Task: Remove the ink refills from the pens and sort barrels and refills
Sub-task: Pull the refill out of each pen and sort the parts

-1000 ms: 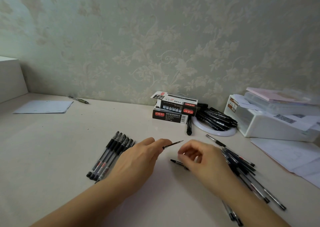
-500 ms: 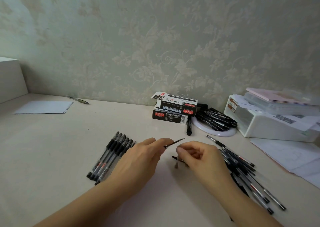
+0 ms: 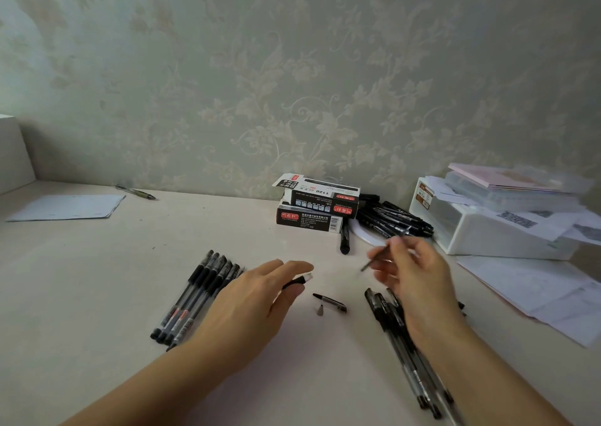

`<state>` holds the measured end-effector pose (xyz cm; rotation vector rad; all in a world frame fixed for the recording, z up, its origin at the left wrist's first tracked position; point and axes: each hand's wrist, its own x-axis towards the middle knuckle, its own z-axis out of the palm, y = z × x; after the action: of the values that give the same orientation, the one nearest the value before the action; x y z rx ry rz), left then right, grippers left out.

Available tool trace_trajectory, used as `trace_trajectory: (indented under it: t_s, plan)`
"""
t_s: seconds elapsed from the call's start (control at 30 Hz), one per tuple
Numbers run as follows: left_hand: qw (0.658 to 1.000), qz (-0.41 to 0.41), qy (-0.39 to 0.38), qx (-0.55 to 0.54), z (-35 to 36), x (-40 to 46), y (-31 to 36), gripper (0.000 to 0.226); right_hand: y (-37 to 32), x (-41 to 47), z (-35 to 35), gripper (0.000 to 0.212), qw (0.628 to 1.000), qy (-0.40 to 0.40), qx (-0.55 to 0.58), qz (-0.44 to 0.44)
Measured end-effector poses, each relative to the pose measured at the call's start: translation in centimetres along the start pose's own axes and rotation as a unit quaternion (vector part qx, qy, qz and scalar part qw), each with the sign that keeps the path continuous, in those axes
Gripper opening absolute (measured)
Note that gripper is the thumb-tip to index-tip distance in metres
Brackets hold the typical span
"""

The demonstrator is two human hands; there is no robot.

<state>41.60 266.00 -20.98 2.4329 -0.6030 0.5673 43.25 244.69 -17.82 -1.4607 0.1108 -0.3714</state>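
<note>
One camera only, worn on my head, looking forward and down across the table toward the wall at twelve o'clock. It sits close above my forearms, which enter from six o'clock. The wide lens bends the edges; no second view shares the scene.

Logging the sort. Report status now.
Left hand grips barrel. Right hand pinches refill. Cap and tip loose on desk between them.
</note>
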Motion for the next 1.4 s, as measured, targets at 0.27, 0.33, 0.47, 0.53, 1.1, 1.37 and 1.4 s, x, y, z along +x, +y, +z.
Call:
trace_trajectory:
  t_s: [0.27,0.33,0.47,0.53,1.1,1.37,1.4]
  plan:
    - [0.999,-0.041,0.026,0.024,-0.1,0.1,-0.4,0.027,-0.5,1.8,-4.5,0.011,0.833,0.039,-0.521,-0.18]
    - [0.998,-0.05,0.033,0.029,-0.1,0.1,-0.6,0.025,-0.2,2.0,-5.1,0.014,0.804,0.047,-0.572,-0.155]
    - [0.995,-0.081,0.036,0.042,-0.3,0.2,-0.9,0.02,0.3,2.3,-5.5,0.016,0.764,0.056,-0.633,-0.112]
    - [0.991,-0.113,0.042,0.058,-0.5,0.3,-1.1,0.015,0.5,2.4,-5.5,0.015,0.757,0.052,-0.644,-0.098]
    - [0.969,-0.179,-0.038,0.168,-1.2,0.1,-1.0,0.027,0.6,0.1,-1.7,0.014,0.802,-0.044,-0.555,-0.216]
    - [0.961,-0.198,-0.045,0.19,-0.4,0.3,-1.0,0.016,1.7,-1.1,-0.1,0.012,0.816,-0.086,-0.516,-0.246]
    - [0.959,-0.2,-0.043,0.195,-0.3,0.3,-0.9,0.016,1.8,-1.2,-0.1,0.012,0.819,-0.092,-0.511,-0.245]
